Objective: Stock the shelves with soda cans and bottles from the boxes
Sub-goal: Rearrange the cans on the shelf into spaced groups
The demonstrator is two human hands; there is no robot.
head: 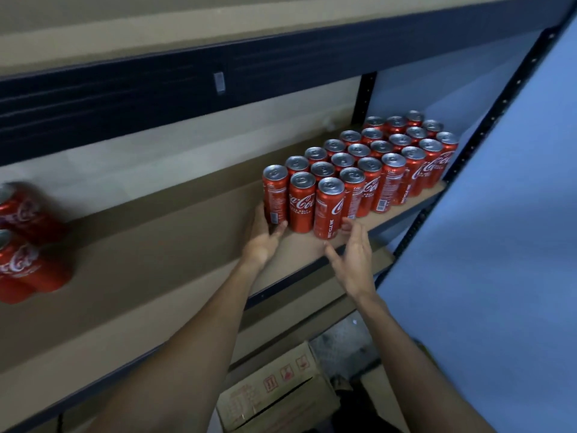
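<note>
We square up the soda cans on the shelf, left hand pressing straight-fingered against the end can, right hand spread open beside the front can; next, likely, a reach to the box below our forearms.

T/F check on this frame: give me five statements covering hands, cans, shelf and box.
1. The cans stand upright in a block at the right end of the shelf. True.
2. The left hand touches the base of the leftmost front can. True.
3. The right hand holds a bottle. False: it is open with fingers spread, holding nothing, beside the front cans.
4. The cans are blue. False: they are red with silver tops.
5. A cardboard box sits below the shelf. True.
</note>
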